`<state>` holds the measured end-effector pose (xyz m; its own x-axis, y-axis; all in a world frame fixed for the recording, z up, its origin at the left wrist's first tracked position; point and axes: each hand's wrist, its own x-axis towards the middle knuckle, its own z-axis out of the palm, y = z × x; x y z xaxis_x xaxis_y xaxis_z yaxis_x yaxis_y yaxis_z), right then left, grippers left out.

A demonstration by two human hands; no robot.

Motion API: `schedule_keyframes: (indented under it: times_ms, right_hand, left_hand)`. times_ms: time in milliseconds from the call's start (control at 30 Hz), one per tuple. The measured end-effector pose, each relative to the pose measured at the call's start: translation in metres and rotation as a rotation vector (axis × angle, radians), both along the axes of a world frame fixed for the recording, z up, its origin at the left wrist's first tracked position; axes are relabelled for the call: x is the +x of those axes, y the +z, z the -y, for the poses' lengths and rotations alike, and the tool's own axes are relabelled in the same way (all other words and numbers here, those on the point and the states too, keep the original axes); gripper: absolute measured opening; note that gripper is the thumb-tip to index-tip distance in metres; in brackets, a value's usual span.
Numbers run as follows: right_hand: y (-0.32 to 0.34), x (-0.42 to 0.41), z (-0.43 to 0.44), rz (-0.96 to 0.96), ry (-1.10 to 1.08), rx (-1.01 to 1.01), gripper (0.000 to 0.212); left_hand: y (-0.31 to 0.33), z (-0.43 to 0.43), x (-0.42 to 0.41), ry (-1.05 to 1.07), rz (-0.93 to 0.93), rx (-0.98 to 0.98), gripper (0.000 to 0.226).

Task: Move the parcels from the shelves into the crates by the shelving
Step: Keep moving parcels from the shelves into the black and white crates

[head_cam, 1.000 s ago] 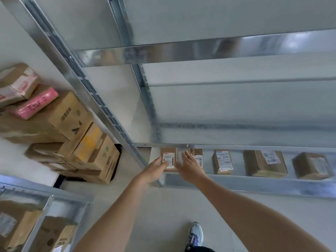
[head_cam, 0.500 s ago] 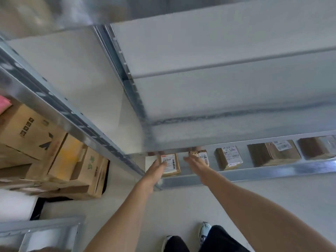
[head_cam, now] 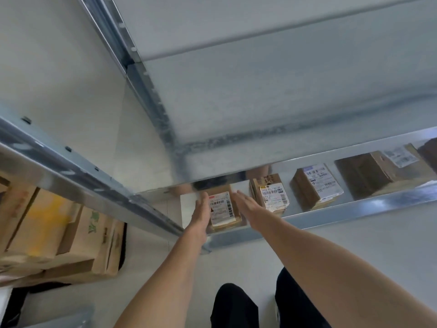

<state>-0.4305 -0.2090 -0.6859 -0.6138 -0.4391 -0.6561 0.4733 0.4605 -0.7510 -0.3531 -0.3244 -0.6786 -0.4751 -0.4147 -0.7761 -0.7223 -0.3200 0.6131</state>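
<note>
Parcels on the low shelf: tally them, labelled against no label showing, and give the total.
Labelled parcels: 4
Edge-cut parcel, label unseen: 1
Total: 5

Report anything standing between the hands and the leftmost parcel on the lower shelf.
Nothing visible does. The left hand and right hand flank the small brown cardboard parcel with a white label, fingers straight. The grey metal shelf above overhangs its far end only.
</note>
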Motion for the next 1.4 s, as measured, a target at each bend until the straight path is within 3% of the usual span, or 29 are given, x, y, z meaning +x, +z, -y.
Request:
schedule_keyframes:
  times_ms: [300,467,567,700,800,1067,1200,1400]
  right_hand:
    - [0.004,0.013,0.015,0.016,0.007,-0.059,0.052]
    - [0.054,0.020,0.000,0.039,-0.002,-0.126,0.043]
    - [0.096,0.028,-0.015,-0.006,-0.052,-0.112,0.047]
    - [0.138,0.046,-0.040,-0.055,-0.107,-0.064,0.052]
    - [0.165,0.060,-0.068,-0.041,-0.209,-0.100,0.041]
    - [0.210,0.097,-0.182,-0.018,-0.501,-0.022,0.035]
    - [0.238,0.109,-0.255,-0.050,-0.681,-0.037,0.041]
    - [0.299,0.116,-0.371,-0.162,-0.897,-0.047,0.041]
  left_hand:
    - [-0.003,0.005,0.004,0.037,-0.072,0.024,0.058]
    - [0.046,0.003,0.011,-0.043,-0.121,-0.016,0.051]
    - [0.084,-0.004,0.016,-0.086,-0.115,0.006,0.045]
    - [0.126,-0.028,0.027,-0.175,-0.137,0.035,0.051]
    - [0.150,-0.051,0.033,-0.226,-0.153,0.069,0.056]
    - [0.203,-0.151,0.030,-0.574,-0.139,0.161,0.049]
    - [0.235,-0.220,0.015,-0.800,-0.149,0.179,0.058]
    - [0.299,-0.347,-0.008,-1.037,-0.277,0.172,0.054]
